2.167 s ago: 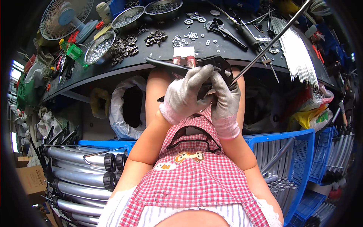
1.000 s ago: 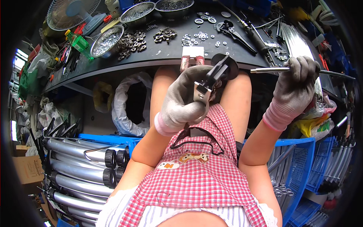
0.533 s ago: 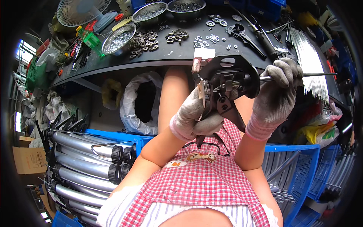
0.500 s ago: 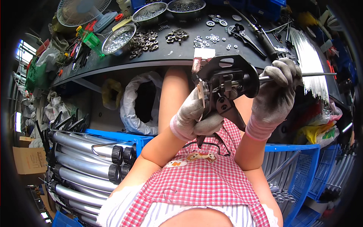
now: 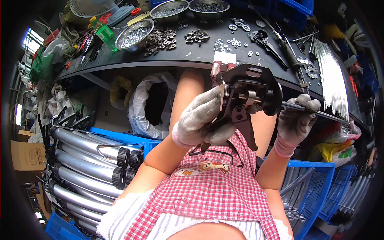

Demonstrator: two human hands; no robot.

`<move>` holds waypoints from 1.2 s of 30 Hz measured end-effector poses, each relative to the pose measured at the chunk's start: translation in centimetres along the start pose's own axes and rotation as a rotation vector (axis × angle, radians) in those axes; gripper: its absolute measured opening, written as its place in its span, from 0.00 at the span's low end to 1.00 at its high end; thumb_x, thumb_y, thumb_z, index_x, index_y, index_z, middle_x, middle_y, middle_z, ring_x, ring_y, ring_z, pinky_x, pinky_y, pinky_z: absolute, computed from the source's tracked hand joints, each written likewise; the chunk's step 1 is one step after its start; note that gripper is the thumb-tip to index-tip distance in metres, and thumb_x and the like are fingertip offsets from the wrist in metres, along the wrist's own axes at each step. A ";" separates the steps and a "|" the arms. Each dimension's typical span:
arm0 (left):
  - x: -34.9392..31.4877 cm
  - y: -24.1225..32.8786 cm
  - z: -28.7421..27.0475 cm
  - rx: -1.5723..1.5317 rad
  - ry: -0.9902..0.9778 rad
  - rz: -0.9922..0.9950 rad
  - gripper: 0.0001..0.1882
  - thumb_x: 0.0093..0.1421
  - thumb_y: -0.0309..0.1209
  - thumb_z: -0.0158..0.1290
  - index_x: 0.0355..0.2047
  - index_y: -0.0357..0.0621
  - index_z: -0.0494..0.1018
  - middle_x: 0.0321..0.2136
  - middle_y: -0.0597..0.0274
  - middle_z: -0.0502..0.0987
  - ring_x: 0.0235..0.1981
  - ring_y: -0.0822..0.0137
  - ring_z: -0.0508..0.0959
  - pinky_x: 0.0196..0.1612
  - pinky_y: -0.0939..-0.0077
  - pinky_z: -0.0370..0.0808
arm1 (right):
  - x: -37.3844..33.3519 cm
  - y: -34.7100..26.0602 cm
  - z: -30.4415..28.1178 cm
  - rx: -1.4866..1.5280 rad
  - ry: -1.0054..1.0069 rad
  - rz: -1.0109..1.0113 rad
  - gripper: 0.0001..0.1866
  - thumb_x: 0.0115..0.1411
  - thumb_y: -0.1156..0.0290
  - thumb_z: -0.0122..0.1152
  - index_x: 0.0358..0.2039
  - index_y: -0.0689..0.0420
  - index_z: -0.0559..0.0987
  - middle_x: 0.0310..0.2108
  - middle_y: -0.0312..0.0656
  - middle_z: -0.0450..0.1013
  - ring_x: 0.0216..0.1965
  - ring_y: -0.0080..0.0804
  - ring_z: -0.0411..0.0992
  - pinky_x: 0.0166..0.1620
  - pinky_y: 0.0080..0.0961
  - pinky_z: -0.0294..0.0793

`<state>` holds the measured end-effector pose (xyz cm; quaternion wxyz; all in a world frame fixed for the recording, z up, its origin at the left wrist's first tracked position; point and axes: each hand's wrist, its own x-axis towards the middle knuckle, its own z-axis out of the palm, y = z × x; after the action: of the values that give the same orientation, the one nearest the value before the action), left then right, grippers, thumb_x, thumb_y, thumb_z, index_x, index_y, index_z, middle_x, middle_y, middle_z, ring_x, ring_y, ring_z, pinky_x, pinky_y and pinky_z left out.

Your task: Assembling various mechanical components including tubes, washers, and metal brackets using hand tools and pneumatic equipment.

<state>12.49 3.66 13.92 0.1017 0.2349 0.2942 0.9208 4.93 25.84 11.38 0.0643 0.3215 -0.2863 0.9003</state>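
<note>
Left hand [image 5: 200, 116] grips the bracket [image 5: 266, 81]; right of the bracket, the right hand [image 5: 295, 125] pinches a rod [image 5: 293, 106], which could slip should that hold slacken.

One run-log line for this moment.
left hand: holds black bracket | right hand: grips metal rod | rod: reaches bracket's right edge in view, insertion unclear | loose washers: on bench
</note>
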 end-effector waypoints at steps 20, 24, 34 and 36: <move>-0.1 -4.2 -4.4 0.667 0.121 0.337 0.27 0.70 0.41 0.40 0.61 0.32 0.60 0.47 0.52 0.75 0.12 0.81 0.60 0.16 0.87 0.56 | -0.9 -0.9 2.4 -0.271 0.442 0.173 0.10 0.68 0.65 0.54 0.35 0.59 0.74 0.23 0.40 0.74 0.18 0.23 0.69 0.21 0.15 0.67; -0.2 -2.7 -2.4 0.576 0.249 0.132 0.26 0.71 0.39 0.37 0.62 0.32 0.58 0.47 0.52 0.75 0.11 0.80 0.59 0.14 0.86 0.56 | -1.1 -0.5 3.2 -0.312 0.427 0.182 0.08 0.67 0.66 0.56 0.35 0.58 0.74 0.22 0.39 0.73 0.17 0.22 0.69 0.19 0.12 0.64; 0.7 -2.1 -2.9 0.020 0.012 -0.111 0.26 0.70 0.45 0.41 0.58 0.36 0.63 0.49 0.54 0.74 0.16 0.77 0.69 0.16 0.89 0.61 | -1.5 -0.2 1.9 -0.135 0.537 0.420 0.05 0.66 0.66 0.57 0.34 0.52 0.75 0.19 0.30 0.68 0.15 0.13 0.64 0.16 0.11 0.62; 0.6 -1.3 -3.0 0.065 0.000 -0.111 0.27 0.69 0.45 0.42 0.59 0.35 0.63 0.47 0.54 0.75 0.15 0.78 0.67 0.16 0.89 0.59 | -2.0 -0.4 1.7 -0.169 0.516 0.508 0.11 0.66 0.61 0.58 0.33 0.56 0.75 0.18 0.32 0.68 0.15 0.17 0.65 0.16 0.12 0.65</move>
<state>10.52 3.45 11.21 0.1447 0.2213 0.3366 0.9038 7.51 25.40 11.44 -0.0647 -0.0036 -0.4046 0.9122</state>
